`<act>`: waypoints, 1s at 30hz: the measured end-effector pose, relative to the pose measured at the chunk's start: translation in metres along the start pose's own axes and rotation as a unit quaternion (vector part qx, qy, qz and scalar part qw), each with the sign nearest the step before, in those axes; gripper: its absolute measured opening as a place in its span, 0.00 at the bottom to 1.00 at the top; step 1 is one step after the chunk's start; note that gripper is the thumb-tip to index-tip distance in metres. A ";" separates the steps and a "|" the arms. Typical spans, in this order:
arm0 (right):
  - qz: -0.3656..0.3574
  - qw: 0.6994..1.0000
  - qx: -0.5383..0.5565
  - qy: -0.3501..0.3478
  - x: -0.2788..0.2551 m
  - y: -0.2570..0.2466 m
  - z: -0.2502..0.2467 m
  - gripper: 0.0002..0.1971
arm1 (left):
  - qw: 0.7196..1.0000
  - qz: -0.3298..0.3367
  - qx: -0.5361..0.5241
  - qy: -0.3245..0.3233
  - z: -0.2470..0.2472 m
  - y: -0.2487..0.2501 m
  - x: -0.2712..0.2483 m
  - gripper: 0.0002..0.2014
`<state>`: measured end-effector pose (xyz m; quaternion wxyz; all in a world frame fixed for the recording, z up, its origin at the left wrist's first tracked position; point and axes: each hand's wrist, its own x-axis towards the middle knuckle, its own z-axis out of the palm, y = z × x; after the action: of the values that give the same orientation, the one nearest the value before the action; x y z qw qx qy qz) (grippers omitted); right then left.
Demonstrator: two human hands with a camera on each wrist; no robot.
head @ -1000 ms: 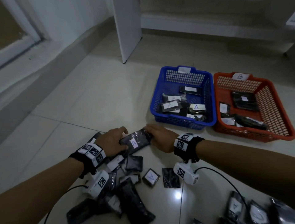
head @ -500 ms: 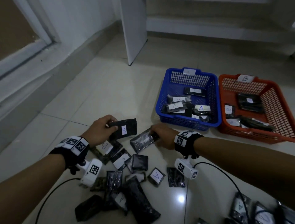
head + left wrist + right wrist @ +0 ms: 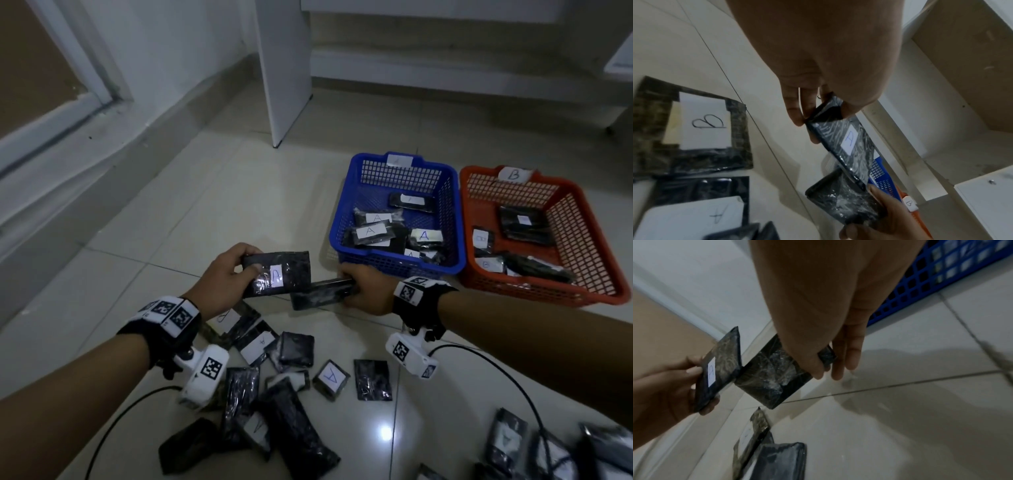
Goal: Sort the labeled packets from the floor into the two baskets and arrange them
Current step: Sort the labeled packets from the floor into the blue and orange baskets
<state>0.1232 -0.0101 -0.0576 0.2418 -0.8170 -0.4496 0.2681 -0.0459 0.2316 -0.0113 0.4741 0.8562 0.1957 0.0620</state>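
1. At centre frame in my head view, my left hand [image 3: 224,275] pinches one end of a flat, black, glossy plastic-wrapped packet [image 3: 277,274], thumb on its face and fingers curled behind; its small white paper label reads "A" and faces the camera.

2. Just right of it, my right hand [image 3: 368,289] grips a second black packet [image 3: 320,294] by its end, fingers wrapped over the top. No label shows on its crinkled, shiny wrap, and its near corner sits under the edge of the first packet; I cannot tell whether the two touch.

3. At right of frame, the blue basket [image 3: 452,212], a rectangular plastic lattice tub with a white tag on its far rim, holds several black packets, most showing white "A" labels, bunched toward its near side.

4. Touching it on the right, the orange basket [image 3: 582,233], same lattice make and tagged "B", holds a handful of black packets, one lying alone toward the back wall.

5. In the lower half of the frame, a loose heap of packets [image 3: 274,383] lies overlapping on pale, glossy floor tiles [image 3: 171,219], some labels reading "A", one "B", others face down.

6. At lower right, more wrapped packets [image 3: 507,442] lie blurred at the frame's edge.
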 end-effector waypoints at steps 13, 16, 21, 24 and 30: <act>0.037 0.981 0.176 0.069 -0.108 0.015 -0.037 0.25 | 0.995 0.055 -0.053 -0.063 0.048 0.066 0.007 0.09; 0.070 0.972 0.207 0.090 -0.128 0.024 -0.049 0.21 | 0.993 0.058 -0.054 -0.082 0.064 0.079 0.010 0.08; 0.096 0.952 0.245 0.158 -0.158 0.035 -0.069 0.14 | 0.990 0.090 -0.053 -0.093 0.089 0.103 0.021 0.10; 0.087 0.940 0.266 0.196 -0.174 0.049 -0.080 0.17 | 0.988 0.108 -0.059 -0.092 0.105 0.115 0.029 0.11; 0.096 0.921 0.276 0.257 -0.191 0.075 -0.111 0.18 | 0.982 0.098 -0.105 -0.122 0.134 0.131 0.043 0.19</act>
<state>0.1546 -0.2279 0.0188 0.5377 -0.7981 -0.1998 0.1845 0.0687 0.0809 0.0221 0.5734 0.8177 0.0437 0.0234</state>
